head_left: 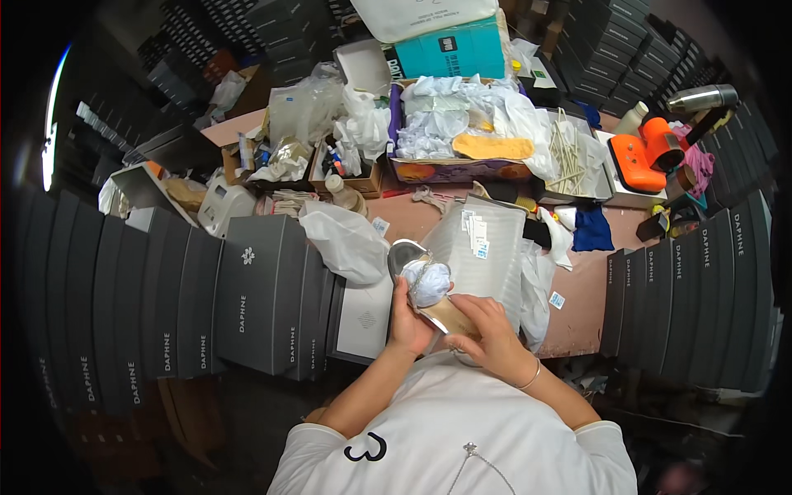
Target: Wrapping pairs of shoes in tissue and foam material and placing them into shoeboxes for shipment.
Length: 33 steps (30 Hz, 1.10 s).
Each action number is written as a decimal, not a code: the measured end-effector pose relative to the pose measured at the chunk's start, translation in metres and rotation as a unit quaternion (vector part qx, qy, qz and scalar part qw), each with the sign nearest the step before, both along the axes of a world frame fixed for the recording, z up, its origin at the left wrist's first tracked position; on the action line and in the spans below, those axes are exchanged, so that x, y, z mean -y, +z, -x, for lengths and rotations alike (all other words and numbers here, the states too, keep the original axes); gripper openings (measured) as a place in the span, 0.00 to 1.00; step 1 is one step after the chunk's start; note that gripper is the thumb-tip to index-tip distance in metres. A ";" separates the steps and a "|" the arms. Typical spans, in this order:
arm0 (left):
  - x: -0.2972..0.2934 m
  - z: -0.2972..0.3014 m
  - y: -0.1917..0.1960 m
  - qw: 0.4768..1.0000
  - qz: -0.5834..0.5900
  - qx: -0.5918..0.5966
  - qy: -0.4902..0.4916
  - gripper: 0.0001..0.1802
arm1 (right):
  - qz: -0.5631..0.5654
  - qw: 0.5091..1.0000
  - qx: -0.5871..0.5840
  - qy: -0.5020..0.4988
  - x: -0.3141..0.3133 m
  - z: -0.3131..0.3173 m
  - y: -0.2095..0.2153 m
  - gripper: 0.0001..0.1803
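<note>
A sandal [447,315] with a tan insole, silvery edge and a glittering strap is held over the table's near edge, in front of my body. White crumpled paper [429,285] is tucked under its strap. My left hand [410,323] grips the sandal from the left side, thumb along its edge. At its heel end, my right hand [493,337] rests bent fingers on the insole, with the thumb at the near edge. Behind the sandal lies a translucent foam sheet [503,285] with several white stickers [476,231] on it.
Dark grey shoe boxes [257,297] stand in rows at left and right [709,297]. An open box [360,326] sits left of my hands, with a white plastic bag [342,239] beyond it. Farther back are a purple box [458,171] of paper and an orange device [637,162].
</note>
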<state>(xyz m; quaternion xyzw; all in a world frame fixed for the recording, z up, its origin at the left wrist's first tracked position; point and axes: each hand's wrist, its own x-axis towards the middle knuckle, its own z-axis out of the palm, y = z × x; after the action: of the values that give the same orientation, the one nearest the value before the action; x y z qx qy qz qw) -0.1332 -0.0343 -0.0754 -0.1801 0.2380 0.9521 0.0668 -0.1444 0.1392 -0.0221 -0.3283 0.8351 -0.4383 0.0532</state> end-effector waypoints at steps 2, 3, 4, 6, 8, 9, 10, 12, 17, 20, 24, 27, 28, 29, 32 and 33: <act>0.021 0.013 0.007 0.997 0.015 -0.013 -0.076 0.30 | -0.028 0.997 -0.053 -0.040 0.006 0.016 0.010 0.37; 0.028 0.017 0.005 0.993 0.030 -0.007 -0.111 0.30 | -0.046 0.994 -0.078 -0.059 0.008 0.024 0.015 0.37; 0.033 0.022 0.003 0.988 0.046 -0.005 -0.146 0.30 | -0.041 0.995 -0.073 -0.055 0.014 0.033 0.014 0.36; 0.037 0.028 0.004 0.980 0.036 -0.006 -0.197 0.32 | -0.026 0.997 -0.066 -0.044 0.028 0.048 0.003 0.36; 0.047 0.036 -0.006 0.974 0.053 -0.033 -0.218 0.33 | 0.030 0.999 0.008 -0.041 0.035 0.050 -0.017 0.36; 0.049 0.036 -0.010 0.973 0.057 -0.040 -0.221 0.34 | 0.056 0.997 0.052 -0.031 0.038 0.049 -0.025 0.36; 0.050 0.036 -0.010 0.973 0.085 -0.027 -0.212 0.35 | 0.059 0.994 0.086 -0.037 0.039 0.049 -0.030 0.34; 0.054 0.041 -0.016 0.970 0.080 -0.008 -0.228 0.33 | 0.063 0.992 0.103 -0.040 0.041 0.055 -0.037 0.33; 0.051 0.031 -0.025 0.961 -0.033 0.081 -0.261 0.30 | 0.035 0.994 0.094 -0.052 0.037 0.045 -0.048 0.32; 0.055 0.037 -0.035 0.943 -0.060 0.066 -0.321 0.34 | 0.054 0.990 0.092 -0.088 0.035 0.035 -0.052 0.31; 0.025 0.042 -0.014 0.949 0.019 0.137 -0.282 0.33 | 0.000 0.992 0.025 -0.121 0.023 0.022 -0.045 0.31; 0.010 0.043 -0.030 0.951 0.015 0.141 -0.276 0.26 | -0.021 0.992 0.040 -0.122 0.000 0.020 -0.040 0.32; 0.011 0.048 -0.030 0.941 0.020 0.159 -0.297 0.26 | 0.031 0.989 0.062 -0.130 -0.011 0.025 -0.041 0.30; 0.012 0.053 -0.029 0.932 0.025 0.178 -0.316 0.26 | 0.082 0.984 0.083 -0.137 -0.030 0.035 -0.042 0.28; 0.017 0.065 -0.012 0.899 -0.002 0.235 -0.370 0.27 | 0.137 0.949 0.106 -0.264 -0.091 0.095 -0.053 0.20; 0.018 0.069 -0.003 0.886 -0.016 0.253 -0.387 0.27 | 0.074 0.965 0.014 -0.253 -0.112 0.122 -0.067 0.18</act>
<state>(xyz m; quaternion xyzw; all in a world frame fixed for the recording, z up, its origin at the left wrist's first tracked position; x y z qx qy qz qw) -0.2025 -0.0519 -0.0783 -0.3069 0.2488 0.7764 0.4911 -0.2662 0.2514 -0.0894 -0.1036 0.8552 -0.5027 -0.0719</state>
